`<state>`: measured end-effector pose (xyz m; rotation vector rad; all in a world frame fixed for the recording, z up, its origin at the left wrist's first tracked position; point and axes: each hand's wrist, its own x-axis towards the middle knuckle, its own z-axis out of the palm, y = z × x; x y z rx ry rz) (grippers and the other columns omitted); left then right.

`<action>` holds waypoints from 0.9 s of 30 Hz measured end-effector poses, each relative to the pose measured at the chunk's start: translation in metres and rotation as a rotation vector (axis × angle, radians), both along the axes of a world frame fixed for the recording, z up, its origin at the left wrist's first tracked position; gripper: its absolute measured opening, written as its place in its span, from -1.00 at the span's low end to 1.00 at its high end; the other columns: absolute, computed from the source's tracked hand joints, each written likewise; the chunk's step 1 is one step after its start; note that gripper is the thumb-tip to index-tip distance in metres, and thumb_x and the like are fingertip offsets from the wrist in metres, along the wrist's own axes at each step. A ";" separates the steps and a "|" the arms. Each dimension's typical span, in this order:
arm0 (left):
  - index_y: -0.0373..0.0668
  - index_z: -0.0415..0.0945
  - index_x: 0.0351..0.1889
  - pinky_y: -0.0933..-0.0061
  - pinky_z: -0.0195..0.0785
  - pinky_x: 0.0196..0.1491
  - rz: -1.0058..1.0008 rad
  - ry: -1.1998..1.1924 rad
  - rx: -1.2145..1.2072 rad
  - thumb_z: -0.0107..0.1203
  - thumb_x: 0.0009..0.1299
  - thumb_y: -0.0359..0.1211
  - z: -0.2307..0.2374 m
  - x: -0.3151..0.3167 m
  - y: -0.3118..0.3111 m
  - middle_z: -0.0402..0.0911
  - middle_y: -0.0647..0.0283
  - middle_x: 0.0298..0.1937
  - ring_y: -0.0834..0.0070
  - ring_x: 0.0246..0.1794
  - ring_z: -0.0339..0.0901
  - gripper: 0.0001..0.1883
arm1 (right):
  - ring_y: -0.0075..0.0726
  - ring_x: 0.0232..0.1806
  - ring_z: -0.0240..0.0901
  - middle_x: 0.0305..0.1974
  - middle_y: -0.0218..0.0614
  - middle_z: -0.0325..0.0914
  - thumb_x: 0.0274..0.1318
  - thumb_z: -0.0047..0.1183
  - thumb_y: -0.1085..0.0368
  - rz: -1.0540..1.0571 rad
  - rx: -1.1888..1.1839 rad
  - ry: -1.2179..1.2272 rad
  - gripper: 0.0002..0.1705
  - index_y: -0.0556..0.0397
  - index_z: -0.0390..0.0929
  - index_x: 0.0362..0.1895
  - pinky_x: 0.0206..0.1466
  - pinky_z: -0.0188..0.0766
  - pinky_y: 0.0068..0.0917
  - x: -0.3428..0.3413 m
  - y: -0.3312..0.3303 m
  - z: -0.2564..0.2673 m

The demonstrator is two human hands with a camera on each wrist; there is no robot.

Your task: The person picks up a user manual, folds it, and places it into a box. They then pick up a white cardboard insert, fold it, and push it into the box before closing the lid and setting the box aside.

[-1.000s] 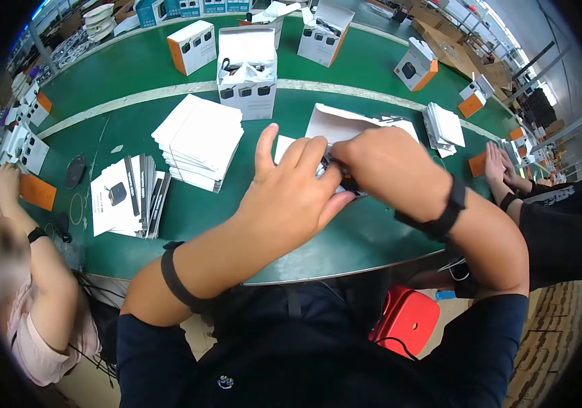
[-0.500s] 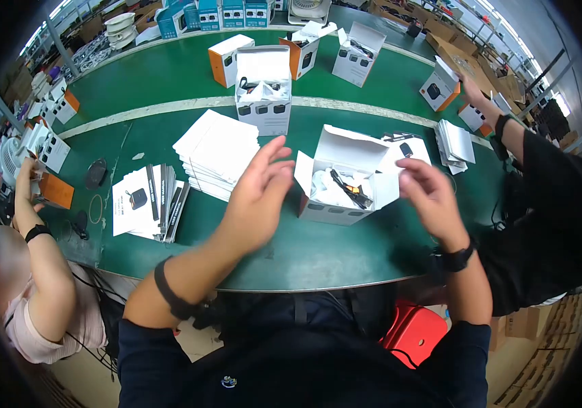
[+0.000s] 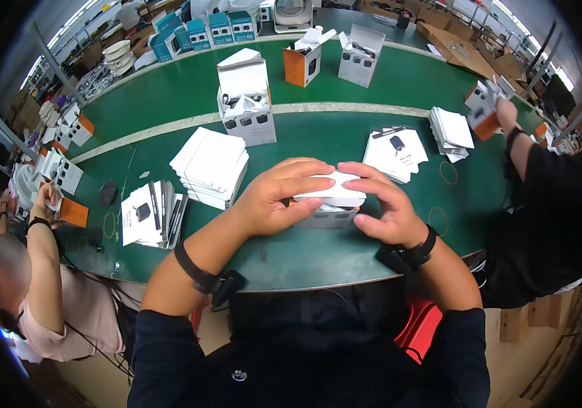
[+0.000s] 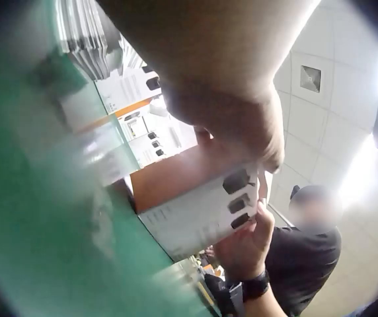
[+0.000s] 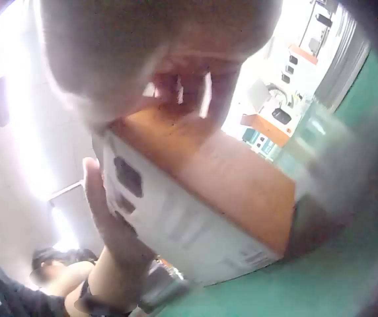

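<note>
A small white and orange carton [image 3: 335, 219] with pictures of dark devices on its front stands on the green table before me. Its white lid [image 3: 337, 192] is folded down over the top, leaving a narrow gap at the front. My left hand [image 3: 280, 194] holds the left side, fingers across the lid and thumb near its front edge. On the opposite side, my right hand [image 3: 389, 209] curves its fingers over the lid, with the thumb by the front corner. The orange side [image 5: 222, 168] shows in the right wrist view. The contents are hidden.
A white stack [image 3: 209, 163] and fanned printed leaflets [image 3: 144, 214] lie to the left. Behind stands an open filled carton [image 3: 250, 126]. More leaflets [image 3: 393, 153] and another white stack [image 3: 451, 129] lie to the right. Other people sit on both sides.
Both hands were working inside the open carton, then drew apart, showing a black cable inside. Now they have come together on the carton, and its lid has folded down.
</note>
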<state>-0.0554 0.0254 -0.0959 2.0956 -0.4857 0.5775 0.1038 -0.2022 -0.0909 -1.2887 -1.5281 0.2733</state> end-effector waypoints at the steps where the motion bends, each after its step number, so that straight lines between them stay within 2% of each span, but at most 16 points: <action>1: -0.13 0.65 0.26 0.07 0.32 0.39 0.003 0.009 0.000 0.23 0.39 -0.40 0.001 -0.001 0.000 0.58 -0.04 0.34 0.02 0.37 0.51 -0.57 | 0.03 0.37 0.43 0.31 -0.04 0.53 0.21 0.20 0.42 0.003 0.000 0.009 -0.50 0.08 0.59 0.26 0.44 0.32 -0.17 0.000 0.000 -0.003; 3: -0.05 0.63 0.29 -0.02 0.28 0.41 0.001 -0.049 0.136 0.24 0.41 -0.35 0.004 0.000 -0.002 0.54 -0.05 0.37 -0.04 0.40 0.46 -0.55 | 0.00 0.39 0.42 0.31 -0.04 0.53 0.22 0.22 0.44 0.007 -0.040 0.063 -0.62 0.08 0.69 0.13 0.45 0.30 -0.14 0.001 -0.001 -0.008; 4: -0.05 0.63 0.29 -0.02 0.28 0.41 -0.002 -0.041 0.138 0.24 0.41 -0.35 0.007 -0.002 -0.001 0.54 -0.05 0.37 -0.04 0.40 0.46 -0.55 | 0.00 0.39 0.42 0.31 -0.04 0.53 0.22 0.22 0.44 0.005 -0.039 0.071 -0.62 0.08 0.69 0.13 0.45 0.30 -0.14 0.003 -0.001 -0.008; 6: 0.06 0.59 0.34 -0.11 0.20 0.45 0.049 -0.073 0.488 0.26 0.43 -0.26 0.017 -0.008 0.004 0.47 -0.03 0.45 -0.07 0.45 0.39 -0.52 | 0.07 0.36 0.44 0.31 -0.05 0.53 0.18 0.26 0.44 0.023 -0.020 -0.085 -0.64 0.05 0.72 0.09 0.40 0.35 -0.12 0.006 -0.002 -0.003; 8: 0.10 0.57 0.36 -0.14 0.17 0.45 0.076 -0.035 0.574 0.27 0.43 -0.23 0.028 -0.018 -0.002 0.42 -0.02 0.49 -0.08 0.47 0.37 -0.49 | 0.10 0.35 0.44 0.30 -0.06 0.53 0.16 0.28 0.44 0.033 0.000 -0.158 -0.65 0.03 0.73 0.07 0.38 0.38 -0.12 0.007 -0.003 0.005; 10: 0.14 0.52 0.41 -0.13 0.20 0.44 0.158 -0.004 0.685 0.28 0.42 -0.18 0.030 -0.027 -0.011 0.33 -0.04 0.54 -0.11 0.49 0.33 -0.44 | 0.16 0.33 0.45 0.30 -0.07 0.53 0.14 0.32 0.42 0.012 -0.001 -0.377 -0.64 0.00 0.73 0.06 0.35 0.41 -0.09 0.005 -0.005 0.013; 11: 0.14 0.52 0.41 -0.13 0.20 0.44 0.162 -0.002 0.696 0.28 0.42 -0.18 0.029 -0.030 -0.014 0.33 -0.04 0.54 -0.11 0.49 0.33 -0.44 | 0.16 0.33 0.45 0.30 -0.07 0.53 0.14 0.32 0.42 0.015 0.010 -0.376 -0.64 0.00 0.73 0.06 0.35 0.41 -0.09 0.005 -0.004 0.012; 14: 0.10 0.52 0.41 -0.04 0.29 0.38 0.198 0.083 0.434 0.27 0.43 -0.18 0.018 -0.026 -0.016 0.35 -0.11 0.49 -0.16 0.44 0.35 -0.45 | 0.16 0.31 0.45 0.31 -0.11 0.52 0.11 0.38 0.37 -0.014 0.016 -0.279 -0.64 -0.04 0.73 0.04 0.34 0.43 -0.05 0.004 0.001 0.001; 18: 0.13 0.50 0.43 -0.04 0.31 0.35 0.168 0.087 0.429 0.27 0.44 -0.19 0.016 -0.014 -0.009 0.35 -0.10 0.48 -0.16 0.38 0.39 -0.44 | 0.14 0.32 0.45 0.33 -0.16 0.50 0.08 0.42 0.32 0.080 0.001 -0.284 -0.62 -0.11 0.73 0.04 0.31 0.45 -0.05 0.015 0.006 0.002; 20: 0.18 0.46 0.46 -0.03 0.33 0.31 0.159 0.037 0.550 0.28 0.43 -0.22 0.023 -0.012 -0.011 0.36 -0.10 0.46 -0.15 0.34 0.42 -0.40 | 0.13 0.34 0.44 0.34 -0.21 0.49 0.05 0.45 0.27 0.064 0.016 -0.442 -0.57 -0.18 0.72 0.06 0.28 0.45 -0.05 0.016 0.006 0.004; 21: 0.18 0.46 0.46 -0.03 0.33 0.31 0.158 0.039 0.554 0.28 0.43 -0.22 0.028 -0.014 -0.013 0.36 -0.10 0.46 -0.15 0.34 0.42 -0.40 | 0.13 0.34 0.44 0.34 -0.21 0.49 0.05 0.45 0.27 0.064 0.019 -0.439 -0.57 -0.18 0.72 0.06 0.28 0.45 -0.05 0.016 0.007 0.005; 23: 0.23 0.44 0.48 -0.01 0.34 0.28 0.201 0.149 0.642 0.29 0.42 -0.25 0.037 -0.019 -0.019 0.39 -0.11 0.42 -0.15 0.33 0.41 -0.38 | 0.11 0.37 0.42 0.35 -0.25 0.48 0.04 0.46 0.25 0.047 0.016 -0.476 -0.56 -0.21 0.71 0.07 0.27 0.44 -0.04 0.017 0.006 0.007; 24: 0.20 0.44 0.48 -0.01 0.34 0.27 0.207 0.194 0.638 0.30 0.40 -0.28 0.040 -0.020 -0.021 0.41 -0.12 0.37 -0.12 0.29 0.43 -0.36 | 0.18 0.42 0.36 0.40 -0.16 0.44 0.04 0.46 0.20 0.073 -0.001 -0.494 -0.50 -0.17 0.72 0.13 0.36 0.36 -0.01 0.021 0.004 0.007; 25: 0.20 0.44 0.48 -0.01 0.34 0.27 0.210 0.187 0.647 0.30 0.40 -0.28 0.042 -0.017 -0.021 0.41 -0.12 0.37 -0.12 0.29 0.43 -0.36 | 0.18 0.42 0.36 0.40 -0.16 0.44 0.04 0.46 0.20 0.071 0.008 -0.501 -0.50 -0.17 0.72 0.13 0.36 0.36 -0.01 0.025 0.003 0.008; 27: 0.13 0.47 0.46 0.02 0.35 0.25 0.240 0.192 0.530 0.28 0.42 -0.28 0.044 -0.004 -0.024 0.44 -0.12 0.32 -0.10 0.22 0.45 -0.40 | 0.14 0.39 0.39 0.43 -0.05 0.39 0.02 0.48 0.24 -0.009 0.006 -0.329 -0.42 -0.12 0.66 0.19 0.37 0.36 -0.02 0.036 -0.001 0.010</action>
